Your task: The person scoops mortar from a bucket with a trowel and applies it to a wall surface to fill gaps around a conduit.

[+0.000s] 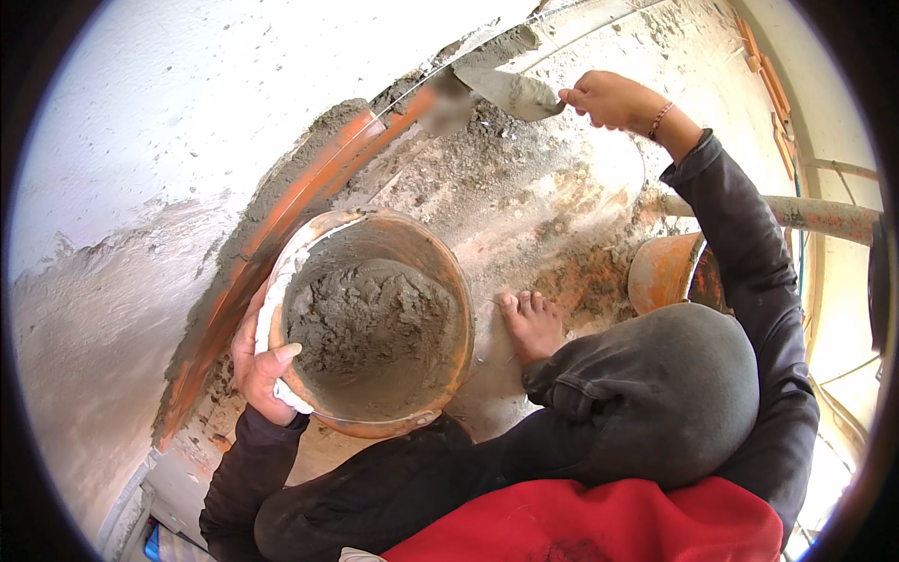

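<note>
My left hand [265,361] grips the rim of a round orange bucket [457,281], thumb over the edge and fingers round the outside. Wet grey mortar [370,323] lies inside it, and pale dried stuff coats the rim beside my hand. At the upper right, my right hand [613,100] is closed round the end of a mortar-smeared trowel [515,94]; its handle is hidden in my fist. The blade's far end is against fresh mortar at the foot of the white wall, by the end of a row of orange tiles [309,192].
A thin string [412,87] runs along the wall's foot above the tiles. Mortar crumbs litter the rough floor [552,187]. Near my bent knee stands another orange container [663,272], with a pole [815,215] beyond it. Orange strips [773,89] lie along the far right edge.
</note>
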Motion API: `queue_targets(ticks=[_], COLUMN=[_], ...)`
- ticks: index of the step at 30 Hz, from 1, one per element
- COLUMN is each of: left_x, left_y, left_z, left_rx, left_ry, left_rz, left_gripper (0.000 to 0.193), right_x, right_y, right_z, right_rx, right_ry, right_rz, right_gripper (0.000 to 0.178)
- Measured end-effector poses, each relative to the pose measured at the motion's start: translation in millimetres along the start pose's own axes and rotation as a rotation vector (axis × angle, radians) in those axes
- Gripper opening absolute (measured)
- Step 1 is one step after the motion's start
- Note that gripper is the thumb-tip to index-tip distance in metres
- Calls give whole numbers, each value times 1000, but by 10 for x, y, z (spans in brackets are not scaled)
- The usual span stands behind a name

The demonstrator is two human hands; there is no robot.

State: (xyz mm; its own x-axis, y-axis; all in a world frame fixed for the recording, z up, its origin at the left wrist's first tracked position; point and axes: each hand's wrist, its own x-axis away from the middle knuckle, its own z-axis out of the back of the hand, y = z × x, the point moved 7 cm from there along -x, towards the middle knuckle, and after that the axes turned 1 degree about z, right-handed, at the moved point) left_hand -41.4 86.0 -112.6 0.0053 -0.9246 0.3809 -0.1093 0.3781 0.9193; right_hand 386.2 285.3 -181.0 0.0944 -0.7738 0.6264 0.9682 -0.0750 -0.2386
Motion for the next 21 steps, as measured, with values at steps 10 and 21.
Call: queue_targets(ticks=[10,21], left_x=[-13,-32], left_y=[19,-3], left_z=[-48,-27], left_rx=[-3,7], left_ry=[4,-10], left_rz=[7,-9], left_gripper=[80,82], right_x=[-59,-138], right_y=[-469,-469], right_z=[-414,-153], right_rx=[-23,441], right_ry=[-159,97], right_rz=[123,225], right_gripper=[54,47])
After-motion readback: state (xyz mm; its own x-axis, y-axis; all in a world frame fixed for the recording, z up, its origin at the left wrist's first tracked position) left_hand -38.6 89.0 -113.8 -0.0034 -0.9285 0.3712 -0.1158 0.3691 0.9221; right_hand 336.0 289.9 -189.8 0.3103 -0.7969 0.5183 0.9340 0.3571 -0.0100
